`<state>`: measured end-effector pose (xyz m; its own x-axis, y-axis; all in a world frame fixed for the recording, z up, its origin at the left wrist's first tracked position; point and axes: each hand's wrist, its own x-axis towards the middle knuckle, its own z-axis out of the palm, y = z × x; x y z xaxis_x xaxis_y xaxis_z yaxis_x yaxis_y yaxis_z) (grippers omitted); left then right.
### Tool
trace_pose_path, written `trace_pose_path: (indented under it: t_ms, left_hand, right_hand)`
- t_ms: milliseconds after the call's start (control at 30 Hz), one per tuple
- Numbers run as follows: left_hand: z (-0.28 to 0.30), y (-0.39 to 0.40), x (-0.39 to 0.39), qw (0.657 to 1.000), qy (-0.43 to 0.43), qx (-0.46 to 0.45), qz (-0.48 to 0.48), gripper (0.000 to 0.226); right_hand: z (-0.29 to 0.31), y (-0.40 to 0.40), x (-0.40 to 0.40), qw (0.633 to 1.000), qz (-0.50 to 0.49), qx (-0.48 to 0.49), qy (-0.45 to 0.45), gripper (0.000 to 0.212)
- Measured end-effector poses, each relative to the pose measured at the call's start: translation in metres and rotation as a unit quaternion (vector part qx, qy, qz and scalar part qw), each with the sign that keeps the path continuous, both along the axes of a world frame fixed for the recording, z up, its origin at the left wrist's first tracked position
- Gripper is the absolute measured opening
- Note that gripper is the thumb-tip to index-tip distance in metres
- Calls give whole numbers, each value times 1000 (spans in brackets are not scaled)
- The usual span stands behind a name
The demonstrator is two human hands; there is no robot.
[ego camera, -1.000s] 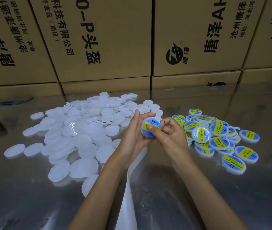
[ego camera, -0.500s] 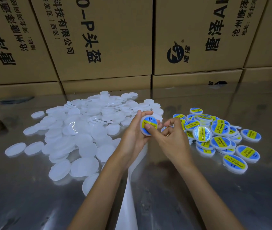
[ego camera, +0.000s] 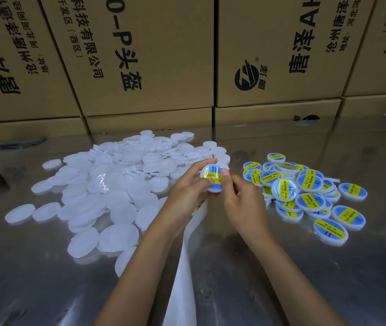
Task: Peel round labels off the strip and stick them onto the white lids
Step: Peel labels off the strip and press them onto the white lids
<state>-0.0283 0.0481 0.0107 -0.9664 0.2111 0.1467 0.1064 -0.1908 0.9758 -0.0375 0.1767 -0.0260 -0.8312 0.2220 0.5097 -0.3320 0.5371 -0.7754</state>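
White backing-paper strip (ego camera: pixel 182 278) runs from near edge up centre of shiny metal bench (ego camera: pixel 281 290), far end under the hands. Left hand (ego camera: pixel 187 194) grips round white plastic lid w/ blue-yellow round label (ego camera: pixel 213 178) by its rim, held above bench, mid-scene. Right hand (ego camera: pixel 241 198) has thumb pressed on the label face, other fingers curled below. Left: loose pile of plain white round lids (ego camera: pixel 107 184). Right: heap of labelled lids (ego camera: pixel 304 194). Far: stacked brown cardboard boxes (ego camera: pixel 145 55) w/ black print.
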Motion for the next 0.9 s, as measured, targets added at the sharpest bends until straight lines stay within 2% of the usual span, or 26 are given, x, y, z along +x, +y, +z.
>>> trace_pose_path:
  t_ms: [133, 300, 400, 533, 667, 767, 833, 900]
  left_hand:
    - [-2, -5, 0, 995, 53, -55, 61, 39]
    - [0, -6, 0, 985, 43, -69, 150, 24]
    - [0, -9, 0, 983, 33, -33, 180, 20]
    - [0, -8, 1, 978, 38, -23, 203, 20]
    - [1, -5, 2, 978, 33, -53, 198, 26]
    - [3, -7, 3, 985, 25, -60, 157, 35]
    - [4, -8, 4, 989, 21, -58, 137, 34]
    - [5, -8, 4, 992, 21, -52, 115, 25]
  right_hand:
    - [-2, 1, -1, 1000, -8, -5, 0, 50]
    - [-1, -2, 2, 996, 47, -69, 22, 46]
    - [-2, -3, 4, 995, 88, -36, 12, 55]
    - [-5, -3, 6, 996, 59, 59, -14, 59]
    - [-5, -3, 5, 997, 15, 77, -12, 59]
    - [-2, -3, 8, 996, -16, 91, -6, 48]
    - [0, -4, 10, 995, -25, 97, -2, 42]
    - [-1, -3, 8, 995, -39, 87, -2, 48]
